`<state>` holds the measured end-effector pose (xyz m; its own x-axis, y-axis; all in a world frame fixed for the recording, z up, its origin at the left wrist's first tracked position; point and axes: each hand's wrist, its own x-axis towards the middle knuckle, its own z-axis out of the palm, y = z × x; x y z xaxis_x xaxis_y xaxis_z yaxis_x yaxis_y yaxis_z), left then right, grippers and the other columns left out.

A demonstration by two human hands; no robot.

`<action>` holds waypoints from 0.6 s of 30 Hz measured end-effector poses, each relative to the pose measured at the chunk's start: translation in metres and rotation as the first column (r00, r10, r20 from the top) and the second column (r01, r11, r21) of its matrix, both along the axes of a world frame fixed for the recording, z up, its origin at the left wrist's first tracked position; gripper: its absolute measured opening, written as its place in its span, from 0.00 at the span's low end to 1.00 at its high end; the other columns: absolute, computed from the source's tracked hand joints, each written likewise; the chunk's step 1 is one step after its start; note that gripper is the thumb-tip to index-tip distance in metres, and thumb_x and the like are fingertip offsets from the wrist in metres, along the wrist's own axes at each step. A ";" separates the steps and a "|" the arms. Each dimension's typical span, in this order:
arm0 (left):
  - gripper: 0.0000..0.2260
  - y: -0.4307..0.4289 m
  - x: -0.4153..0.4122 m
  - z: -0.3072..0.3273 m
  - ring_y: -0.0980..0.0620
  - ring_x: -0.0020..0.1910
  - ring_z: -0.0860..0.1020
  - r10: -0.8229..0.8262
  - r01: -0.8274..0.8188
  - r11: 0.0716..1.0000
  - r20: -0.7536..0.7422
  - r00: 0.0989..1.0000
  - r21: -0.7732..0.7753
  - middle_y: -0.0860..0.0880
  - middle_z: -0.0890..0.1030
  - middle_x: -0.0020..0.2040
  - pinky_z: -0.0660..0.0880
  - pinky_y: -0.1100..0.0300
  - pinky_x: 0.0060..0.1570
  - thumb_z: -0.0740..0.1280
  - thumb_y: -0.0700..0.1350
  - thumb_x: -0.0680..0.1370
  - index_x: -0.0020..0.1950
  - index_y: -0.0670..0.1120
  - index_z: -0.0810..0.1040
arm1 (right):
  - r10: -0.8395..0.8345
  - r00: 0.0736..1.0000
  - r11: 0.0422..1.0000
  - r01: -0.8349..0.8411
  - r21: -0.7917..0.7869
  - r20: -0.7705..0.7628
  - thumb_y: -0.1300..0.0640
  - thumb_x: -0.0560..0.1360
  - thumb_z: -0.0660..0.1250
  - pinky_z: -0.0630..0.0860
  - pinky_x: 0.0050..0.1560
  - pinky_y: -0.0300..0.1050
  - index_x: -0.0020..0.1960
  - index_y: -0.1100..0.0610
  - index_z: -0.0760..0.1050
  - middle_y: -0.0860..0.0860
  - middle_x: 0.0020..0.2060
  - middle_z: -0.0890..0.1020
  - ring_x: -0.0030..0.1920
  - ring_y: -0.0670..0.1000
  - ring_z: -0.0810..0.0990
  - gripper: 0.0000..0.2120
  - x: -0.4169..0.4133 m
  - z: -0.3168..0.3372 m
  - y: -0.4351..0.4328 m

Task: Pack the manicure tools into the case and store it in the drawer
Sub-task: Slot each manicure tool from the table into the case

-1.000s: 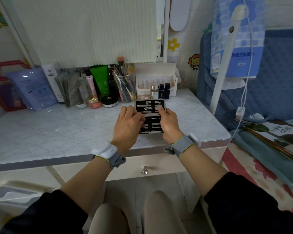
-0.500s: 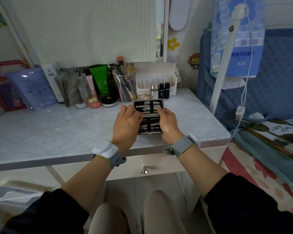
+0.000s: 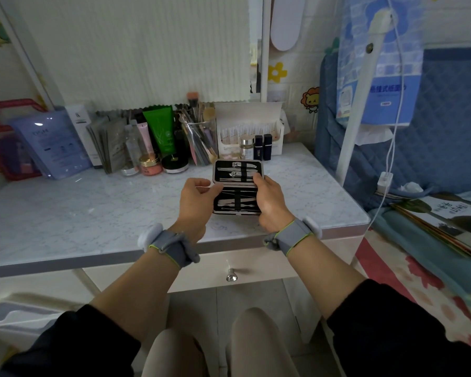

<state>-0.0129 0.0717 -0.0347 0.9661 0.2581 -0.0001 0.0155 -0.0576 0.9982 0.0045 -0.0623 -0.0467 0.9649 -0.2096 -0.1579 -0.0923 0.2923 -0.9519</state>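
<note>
case open on desk, tools strapped inside | left hand fingers grasp left edge | right hand grips right edge (drawer closed)

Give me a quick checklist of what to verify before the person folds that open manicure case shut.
1. Silver metal tools sit under the black straps of the open black-lined manicure case: ok where visible; hands hide part.
2. Left hand holds the case's left edge: ok.
3. Right hand holds the right edge: ok.
4. Fingers clear of the hinge fold: not ok; both hands' fingers lie across the middle.
5. No loose tools left on the white marble-patterned desk top: ok as far as seen.
6. White drawer with the round metal knob open: not ok; it is shut.
</note>
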 end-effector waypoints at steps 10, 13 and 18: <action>0.09 0.014 0.003 -0.003 0.48 0.38 0.80 -0.111 0.104 0.989 -0.061 0.992 -0.105 0.44 0.83 0.43 0.79 0.57 0.36 0.62 0.42 0.80 0.54 0.39 0.79 | 0.073 0.997 0.997 -0.073 0.000 0.006 0.51 0.80 0.59 0.80 0.52 0.57 0.55 0.58 0.75 0.57 0.51 0.82 0.52 0.58 0.81 0.12 0.004 -0.005 -0.001; 0.09 0.022 0.003 -0.007 0.49 0.35 0.79 -0.082 0.081 0.996 -0.038 0.996 -0.035 0.45 0.81 0.39 0.78 0.59 0.33 0.62 0.40 0.80 0.54 0.37 0.79 | 0.097 0.995 0.994 -0.095 -0.062 0.036 0.55 0.79 0.61 0.80 0.51 0.58 0.49 0.58 0.74 0.58 0.47 0.81 0.48 0.57 0.80 0.07 0.007 -0.005 0.000; 0.06 0.035 0.008 -0.012 0.51 0.36 0.77 -0.017 0.019 0.990 -0.014 1.000 0.143 0.47 0.81 0.38 0.78 0.57 0.41 0.65 0.39 0.78 0.51 0.39 0.80 | 0.143 0.987 0.978 -0.128 -0.167 0.078 0.61 0.79 0.60 0.77 0.41 0.48 0.49 0.53 0.75 0.53 0.42 0.80 0.41 0.53 0.79 0.06 0.014 -0.002 -0.003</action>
